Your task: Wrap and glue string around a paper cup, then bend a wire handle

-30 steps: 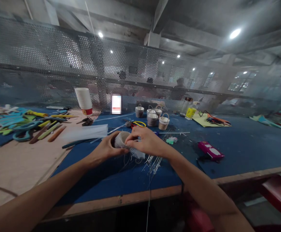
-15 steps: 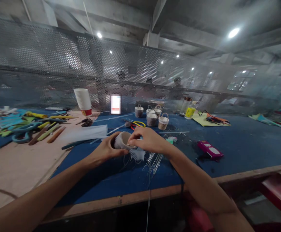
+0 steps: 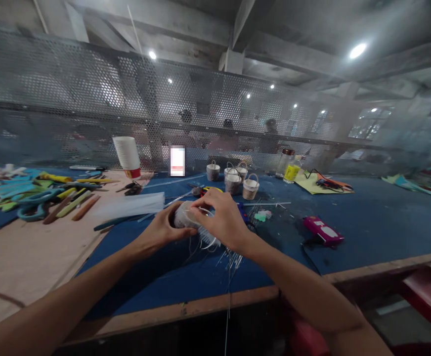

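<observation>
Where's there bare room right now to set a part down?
The widest free patch is the blue table right of the magenta box, toward the coloured sheets. Another lies on the pale board, between the sticks and left forearm. Around the cup and right hand it's crowded: wires nearer, small buckets beyond.

A gray screen full of small holes is standing along the far side of the blue desk, and concrete beams are crossing the ceiling. A bright lamp is glowing at upper right, and windows are showing pale farther down. A red seat is sitting above the dim floor at lower right.
</observation>
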Demonstrator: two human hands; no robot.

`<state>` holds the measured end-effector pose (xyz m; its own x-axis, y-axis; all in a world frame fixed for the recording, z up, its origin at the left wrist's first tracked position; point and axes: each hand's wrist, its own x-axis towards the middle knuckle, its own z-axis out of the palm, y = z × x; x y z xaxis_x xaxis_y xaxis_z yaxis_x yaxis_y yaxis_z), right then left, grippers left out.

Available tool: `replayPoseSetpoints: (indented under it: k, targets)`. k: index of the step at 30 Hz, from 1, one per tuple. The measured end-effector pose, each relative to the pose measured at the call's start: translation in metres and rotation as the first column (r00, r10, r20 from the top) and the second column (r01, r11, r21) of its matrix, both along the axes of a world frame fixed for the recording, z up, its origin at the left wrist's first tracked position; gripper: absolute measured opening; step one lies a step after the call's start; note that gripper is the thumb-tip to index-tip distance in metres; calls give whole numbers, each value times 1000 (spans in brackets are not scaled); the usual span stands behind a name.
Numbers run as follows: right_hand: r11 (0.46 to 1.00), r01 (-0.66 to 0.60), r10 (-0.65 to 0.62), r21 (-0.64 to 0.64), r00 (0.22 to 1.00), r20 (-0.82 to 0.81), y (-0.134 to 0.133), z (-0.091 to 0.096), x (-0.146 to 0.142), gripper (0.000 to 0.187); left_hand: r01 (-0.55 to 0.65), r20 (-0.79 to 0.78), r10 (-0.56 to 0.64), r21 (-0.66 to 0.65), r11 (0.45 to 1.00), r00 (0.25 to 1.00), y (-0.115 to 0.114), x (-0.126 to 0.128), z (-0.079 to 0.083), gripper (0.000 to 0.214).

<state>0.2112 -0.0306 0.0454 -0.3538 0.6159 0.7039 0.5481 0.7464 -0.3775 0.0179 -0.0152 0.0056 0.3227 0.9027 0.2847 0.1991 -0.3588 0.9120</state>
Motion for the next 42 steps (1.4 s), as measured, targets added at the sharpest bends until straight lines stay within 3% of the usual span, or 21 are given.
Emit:
replayPoseSetpoints:
  k: [5, 14, 30, 42]
  targets:
    - [992, 50, -61, 118, 994, 90, -1, -7, -3, 10, -8, -28, 9, 46, 999, 1000, -1, 1, -1, 53]
    - [985, 96, -119, 146, 981, 152, -3, -6, -5, 8, -24, -75, 30, 72, 997, 997, -3, 1, 1, 55]
    - [990, 138, -138, 42, 990, 7, -1, -3, -1, 5, -40, -70, 46, 93, 995, 996, 4, 0, -6, 59]
    - [990, 135, -138, 41, 988, 68, -5, -5, -7, 7, -39, -81, 48, 116, 992, 996, 2, 2, -6, 54]
